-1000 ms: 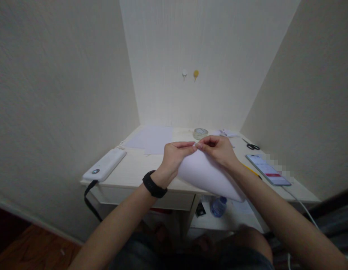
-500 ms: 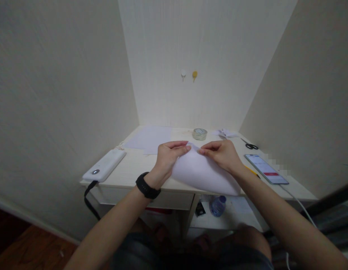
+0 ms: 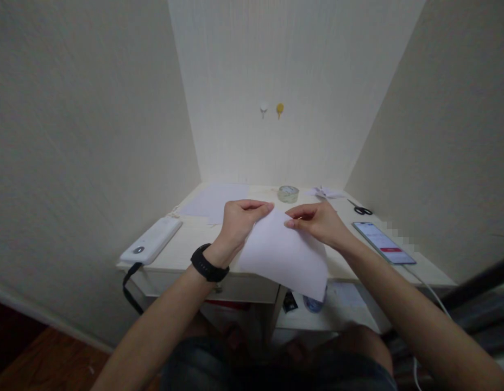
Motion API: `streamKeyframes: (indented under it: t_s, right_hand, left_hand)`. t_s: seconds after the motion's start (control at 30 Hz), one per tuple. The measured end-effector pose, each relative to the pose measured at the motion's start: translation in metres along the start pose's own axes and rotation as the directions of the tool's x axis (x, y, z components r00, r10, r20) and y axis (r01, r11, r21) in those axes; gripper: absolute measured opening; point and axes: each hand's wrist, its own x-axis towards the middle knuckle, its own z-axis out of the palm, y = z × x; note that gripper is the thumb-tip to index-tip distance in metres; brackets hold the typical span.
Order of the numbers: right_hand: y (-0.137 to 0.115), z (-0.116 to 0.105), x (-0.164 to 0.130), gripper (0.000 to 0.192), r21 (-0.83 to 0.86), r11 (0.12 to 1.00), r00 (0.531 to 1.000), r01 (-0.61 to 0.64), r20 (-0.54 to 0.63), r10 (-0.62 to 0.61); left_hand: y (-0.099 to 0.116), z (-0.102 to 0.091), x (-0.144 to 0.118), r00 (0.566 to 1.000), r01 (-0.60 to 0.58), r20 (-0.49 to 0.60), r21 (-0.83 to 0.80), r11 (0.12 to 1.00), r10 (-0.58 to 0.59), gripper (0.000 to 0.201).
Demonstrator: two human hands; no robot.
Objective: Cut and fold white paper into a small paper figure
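Note:
A white sheet of paper (image 3: 282, 254) hangs over the front edge of a pale desk (image 3: 182, 247). My left hand (image 3: 239, 220), with a black band on its wrist, pinches the sheet's upper left edge. My right hand (image 3: 319, 220) pinches the upper right edge. The two hands are a little apart at the sheet's top. The sheet's lower corner reaches below the desk edge and covers most of a water bottle (image 3: 313, 304) on the shelf underneath.
A white power bank (image 3: 152, 240) with a black strap lies at the desk's left edge. Loose white sheets (image 3: 215, 200), a tape roll (image 3: 288, 193), crumpled paper (image 3: 327, 191) and scissors (image 3: 360, 208) sit at the back. A cabled phone (image 3: 383, 242) lies on the right.
My hands have moved apart along the sheet's top edge. The curled sheet has opened out flatter and swung left, its lower corner now hanging below the desk edge.

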Motion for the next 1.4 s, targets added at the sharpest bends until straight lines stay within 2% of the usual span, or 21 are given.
streamKeyframes:
  t_s: [0.2, 0.33, 0.4, 0.47, 0.6, 0.73, 0.9, 1.03, 1.23, 1.4]
  right_hand:
    - [-0.003, 0.0, -0.003, 0.015, -0.081, 0.996, 0.996, -0.035, -0.084, 0.028]
    - [-0.009, -0.002, -0.001, 0.013, -0.084, 0.995, 0.998, -0.046, -0.051, 0.042]
    - [-0.01, -0.003, 0.0, 0.012, -0.082, 0.996, 0.999, -0.036, -0.027, 0.034]
    - [-0.011, -0.003, 0.001, 0.011, -0.077, 0.997, 0.999, -0.033, -0.008, 0.032]
    - [-0.011, -0.002, 0.001, 0.011, -0.089, 0.992, 0.996, -0.086, 0.015, 0.088]
    - [-0.008, -0.002, 0.0, 0.014, -0.112, 0.991, 0.996, -0.076, 0.041, 0.081]
    - [-0.008, -0.005, -0.003, 0.015, -0.189, 0.981, 0.993, -0.048, 0.098, 0.068]
    - [-0.01, -0.007, -0.004, 0.017, -0.179, 0.983, 0.991, -0.048, 0.112, 0.069]
    - [-0.004, -0.011, -0.004, 0.017, -0.183, 0.976, 0.978, -0.116, 0.152, 0.144]
    - [0.004, -0.016, -0.006, 0.021, -0.165, 0.975, 0.97, -0.149, 0.165, 0.177]
  left_hand:
    - [-0.007, -0.005, 0.0, 0.999, -0.041, 0.003, 0.026, 0.999, 0.041, 0.024]
    - [-0.01, -0.008, 0.003, 0.998, -0.055, 0.009, 0.041, 0.998, 0.054, 0.024]
    - [-0.008, -0.01, 0.006, 0.995, -0.077, 0.074, 0.065, 0.995, 0.072, 0.024]
    - [-0.004, -0.01, 0.01, 0.977, -0.132, 0.184, 0.13, 0.983, 0.107, 0.025]
    - [0.004, -0.01, 0.017, 0.921, -0.266, 0.372, 0.378, 0.887, 0.117, 0.012]
    - [0.002, -0.01, 0.02, 0.908, -0.308, 0.405, 0.469, 0.828, 0.108, 0.008]
    - [-0.007, -0.014, 0.021, 0.916, -0.284, 0.388, 0.455, 0.844, 0.099, 0.008]
    - [-0.009, -0.015, 0.02, 0.927, -0.218, 0.373, 0.421, 0.88, 0.051, 0.011]
    - [-0.007, -0.017, 0.019, 0.927, -0.133, 0.374, 0.369, 0.92, -0.016, 0.011]
    - [-0.016, -0.023, 0.023, 0.924, -0.104, 0.38, 0.344, 0.933, -0.037, 0.014]
